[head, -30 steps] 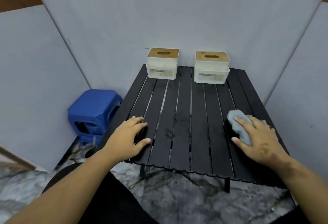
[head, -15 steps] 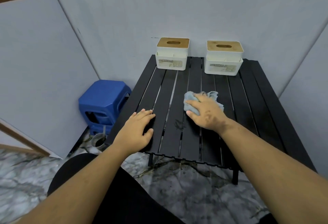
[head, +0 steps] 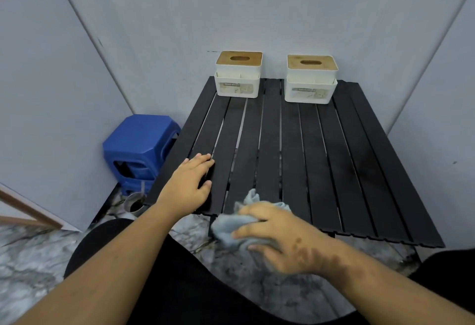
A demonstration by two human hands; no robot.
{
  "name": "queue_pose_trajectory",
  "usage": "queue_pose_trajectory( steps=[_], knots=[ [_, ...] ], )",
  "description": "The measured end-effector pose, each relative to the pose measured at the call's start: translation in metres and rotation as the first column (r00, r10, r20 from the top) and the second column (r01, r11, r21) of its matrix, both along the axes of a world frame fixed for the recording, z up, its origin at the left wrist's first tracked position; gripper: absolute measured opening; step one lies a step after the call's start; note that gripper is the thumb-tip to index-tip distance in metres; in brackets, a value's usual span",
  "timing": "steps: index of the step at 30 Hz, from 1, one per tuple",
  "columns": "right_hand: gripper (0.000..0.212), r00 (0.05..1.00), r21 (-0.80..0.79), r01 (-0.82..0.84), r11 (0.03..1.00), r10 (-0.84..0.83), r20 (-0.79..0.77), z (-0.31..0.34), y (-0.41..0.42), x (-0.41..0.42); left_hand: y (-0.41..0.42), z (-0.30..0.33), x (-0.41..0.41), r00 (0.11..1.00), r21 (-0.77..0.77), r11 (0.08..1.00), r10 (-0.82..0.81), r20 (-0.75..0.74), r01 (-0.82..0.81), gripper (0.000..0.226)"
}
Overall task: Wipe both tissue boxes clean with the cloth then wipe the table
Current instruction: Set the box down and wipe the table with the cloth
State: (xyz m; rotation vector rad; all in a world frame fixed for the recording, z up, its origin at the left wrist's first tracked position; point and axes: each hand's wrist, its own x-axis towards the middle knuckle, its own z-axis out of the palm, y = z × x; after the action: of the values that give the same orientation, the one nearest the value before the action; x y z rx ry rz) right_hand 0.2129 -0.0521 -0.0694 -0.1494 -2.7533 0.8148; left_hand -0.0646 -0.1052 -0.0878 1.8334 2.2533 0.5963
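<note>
Since half a second ago the right hand (head: 280, 239) dragged the cloth (head: 231, 227) from mid-table back to the near edge of the table (head: 359, 170), fingers closed on it; looks partly off the edge, bit blurry tho; left hand (head: 189, 185) flat and open on the slats; left tissue box (head: 239, 75) and right tissue box (head: 311, 80) sit at the far edge; blue stool (head: 140, 144) off left.

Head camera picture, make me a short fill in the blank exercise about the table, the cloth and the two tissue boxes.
1. The cloth is held by the ____ hand.
2. The other hand lies flat on the black slatted ____.
3. Both tissue boxes stand at the table's ____ edge, against the wall.
4. Left of the table stands a ____ plastic stool.

Missing words: right; table; far; blue
</note>
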Motion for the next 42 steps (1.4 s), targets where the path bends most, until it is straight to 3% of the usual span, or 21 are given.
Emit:
queue_pose_trajectory(
  steps=[3,5,9,11,16,19,21,24,27,29,31,34,37,40,42],
  knots=[
    [0.034,0.948,-0.046,0.254,0.966,-0.259,-0.184,0.013,0.033,0.033,0.0,0.001,0.0,1.0,-0.005,1.0,0.003,-0.012,-0.003,0.056],
    [0.029,0.869,0.017,0.451,0.892,-0.436,-0.233,0.014,0.076,0.054,0.0,0.001,0.001,1.0,-0.011,1.0,0.002,-0.011,-0.002,0.056],
    [0.03,0.743,0.07,0.669,0.74,-0.667,-0.054,-0.017,0.14,0.077,0.001,0.002,0.0,1.0,-0.018,1.0,0.002,-0.015,-0.002,0.056],
    [0.035,0.727,0.095,0.684,0.723,-0.687,-0.005,-0.028,0.136,0.066,0.001,0.001,0.0,1.0,-0.021,1.0,0.005,-0.022,-0.005,0.056],
    [0.038,0.929,0.129,0.361,0.924,-0.369,0.042,-0.02,0.047,0.02,0.002,0.0,0.0,0.999,-0.029,1.0,0.001,-0.041,-0.002,0.056],
    [0.033,0.961,0.234,0.241,0.942,-0.264,0.075,-0.021,-0.002,0.023,0.002,-0.001,0.001,0.999,-0.028,1.0,0.001,-0.047,-0.002,0.056],
    [0.032,0.96,0.268,0.253,0.93,-0.276,0.053,-0.019,-0.005,0.039,0.003,0.0,0.002,0.999,-0.033,0.999,0.006,-0.054,-0.008,0.056],
    [0.032,0.891,0.278,0.448,0.85,-0.451,-0.057,-0.002,0.023,0.08,0.005,0.003,0.005,0.999,-0.034,0.999,0.036,-0.041,-0.037,0.056],
    [0.04,0.68,0.241,0.73,0.639,-0.715,-0.164,0.006,0.066,0.135,0.008,0.004,0.022,1.0,0.005,1.0,0.029,-0.005,-0.029,0.054],
    [0.043,0.513,0.162,0.855,0.493,-0.85,-0.122,-0.004,0.096,0.162,0.013,0.003,0.038,0.999,0.026,1.0,0.012,0.03,-0.013,0.053],
    [0.054,0.398,0.104,0.909,0.402,-0.915,0.062,-0.019,0.112,0.175,0.02,0.002,0.059,0.999,0.025,1.0,-0.016,0.048,0.015,0.055],
    [0.073,0.395,0.181,0.889,0.42,-0.905,0.159,-0.039,0.115,0.176,0.032,-0.002,0.084,0.998,0.015,0.998,-0.058,0.035,0.058,0.059],
    [0.058,0.382,0.22,0.887,0.405,-0.914,0.139,-0.04,0.113,0.175,0.038,-0.007,0.093,0.996,-0.029,0.998,-0.063,-0.055,0.062,0.063],
    [0.06,0.381,0.091,0.917,0.388,-0.92,0.09,-0.037,0.111,0.178,0.039,-0.005,0.093,0.994,-0.045,0.997,-0.061,-0.087,0.057,0.064],
    [0.057,0.442,-0.009,0.897,0.442,-0.897,0.007,-0.036,0.107,0.176,0.037,-0.005,0.094,0.993,-0.046,0.997,-0.062,-0.096,0.058,0.065]
  ],
)
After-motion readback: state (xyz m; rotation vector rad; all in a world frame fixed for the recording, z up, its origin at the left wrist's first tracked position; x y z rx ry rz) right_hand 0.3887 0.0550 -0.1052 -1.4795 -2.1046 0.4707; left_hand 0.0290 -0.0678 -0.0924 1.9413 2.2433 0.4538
